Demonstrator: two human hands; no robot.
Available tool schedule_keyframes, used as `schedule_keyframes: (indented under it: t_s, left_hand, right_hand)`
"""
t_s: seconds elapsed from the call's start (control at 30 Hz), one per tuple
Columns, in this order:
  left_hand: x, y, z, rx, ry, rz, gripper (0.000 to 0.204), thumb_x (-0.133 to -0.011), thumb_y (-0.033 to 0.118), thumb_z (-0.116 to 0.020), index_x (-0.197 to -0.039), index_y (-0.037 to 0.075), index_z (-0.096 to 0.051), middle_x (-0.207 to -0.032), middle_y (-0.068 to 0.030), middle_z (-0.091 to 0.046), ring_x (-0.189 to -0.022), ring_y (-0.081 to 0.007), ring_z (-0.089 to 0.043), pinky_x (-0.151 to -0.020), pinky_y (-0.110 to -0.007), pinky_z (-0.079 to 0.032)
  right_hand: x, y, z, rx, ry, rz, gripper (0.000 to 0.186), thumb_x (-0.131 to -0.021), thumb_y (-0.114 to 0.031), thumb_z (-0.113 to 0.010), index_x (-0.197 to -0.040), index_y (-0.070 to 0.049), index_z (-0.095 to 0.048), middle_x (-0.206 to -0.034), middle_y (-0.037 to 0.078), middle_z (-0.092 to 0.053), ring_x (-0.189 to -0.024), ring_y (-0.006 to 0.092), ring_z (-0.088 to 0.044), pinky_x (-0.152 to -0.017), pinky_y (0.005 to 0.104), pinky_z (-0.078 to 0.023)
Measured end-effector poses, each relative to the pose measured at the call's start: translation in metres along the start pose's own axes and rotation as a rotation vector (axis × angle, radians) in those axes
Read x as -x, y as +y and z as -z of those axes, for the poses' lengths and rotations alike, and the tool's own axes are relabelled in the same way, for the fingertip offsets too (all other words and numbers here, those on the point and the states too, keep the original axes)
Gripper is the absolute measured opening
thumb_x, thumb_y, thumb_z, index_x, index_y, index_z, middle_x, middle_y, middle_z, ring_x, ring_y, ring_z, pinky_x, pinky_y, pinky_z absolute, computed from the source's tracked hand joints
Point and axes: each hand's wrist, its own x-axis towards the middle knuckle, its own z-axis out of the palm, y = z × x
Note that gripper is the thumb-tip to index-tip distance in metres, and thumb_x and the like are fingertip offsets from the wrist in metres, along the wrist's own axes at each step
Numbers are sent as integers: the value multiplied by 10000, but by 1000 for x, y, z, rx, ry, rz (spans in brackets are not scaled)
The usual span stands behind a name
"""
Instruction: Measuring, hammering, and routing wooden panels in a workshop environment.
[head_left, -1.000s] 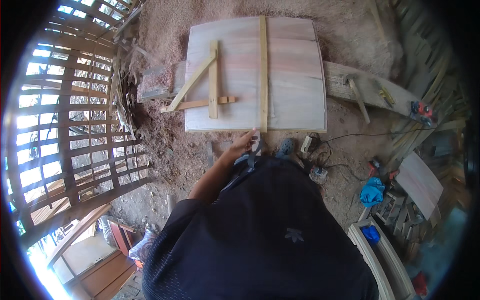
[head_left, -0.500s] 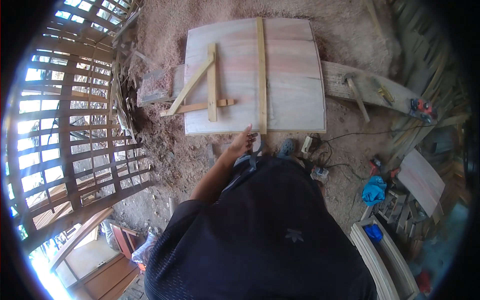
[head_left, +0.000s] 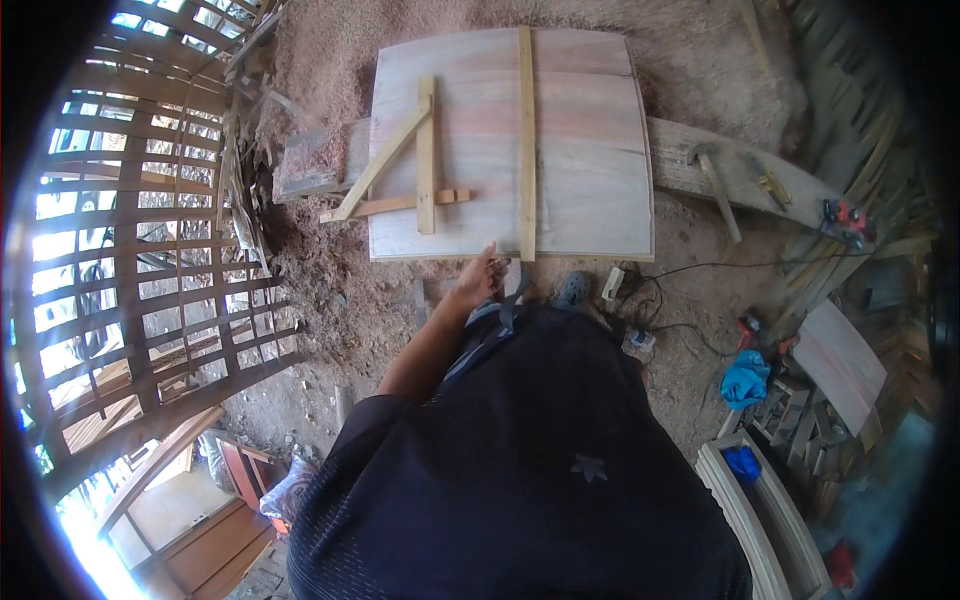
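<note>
Panel (head_left: 590, 180) under wooden strip (head_left: 527, 150) and, left, triangular wooden frame (head_left: 427, 160); by near edge, left hand (head_left: 478, 279) half-curled, hold impossible to tell; right hand out of view.

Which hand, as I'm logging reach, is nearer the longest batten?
Left, as far as visible: the left hand is left of the near end of the batten; the right hand isn't visible.

Walled on the left by a slatted wooden lattice (head_left: 130, 255), lit by glaring daylight (head_left: 60, 247) through its gaps; floored with bare earth (head_left: 285, 405), strewn with pinkish shavings (head_left: 335, 50) beyond.
</note>
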Motion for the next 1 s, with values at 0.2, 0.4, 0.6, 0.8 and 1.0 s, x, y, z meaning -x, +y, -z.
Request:
schedule_keyframes:
  t_s: [0.2,0.4,0.6,0.8,1.0]
  left_hand:
    - [18,7,-2,67,4,-70,594,-977,624,-603,-1316,138,-563,-1199,-32,-657,-1025,-157,-573,-891,-332,-439]
    - [45,11,-14,252,-17,-45,623,-1021,601,-538,-1379,92,-523,-1322,-73,-652,-1051,-174,-613,-881,-336,-464]
    - [14,-18,53,84,114,-225,431,-1024,384,-535,-1371,128,-549,-1347,-46,-655,-1035,-181,-622,-837,-347,-477]
    - [51,-45,105,102,639,-167,402,-1006,301,-592,-1316,49,-634,-1157,-115,-718,-926,-165,-670,-736,-263,-484]
    - [59,-16,15,-520,556,-800,399,-953,215,-741,-1263,-23,-658,-1032,-145,-727,-935,-185,-703,-722,-310,-552]
  right_hand:
    - [-10,17,-4,130,-13,223,443,-943,-428,-660,-1195,-75,-750,-1218,171,-733,-1140,323,-691,-963,424,-522]
    - [-19,51,-24,302,-45,285,357,-970,-326,-650,-1230,-90,-713,-1248,173,-716,-1145,345,-680,-969,430,-526]
    - [-19,70,4,232,78,365,405,-947,-365,-662,-1221,-73,-730,-1215,186,-725,-1136,344,-685,-977,428,-517]
    - [22,-79,20,-31,-69,93,402,-926,-331,-667,-1204,-50,-740,-1126,189,-746,-1072,336,-706,-948,425,-526]
    - [36,-96,23,-74,-20,-45,435,-923,-348,-677,-1198,-15,-734,-1154,190,-748,-1079,333,-706,-938,424,-532]
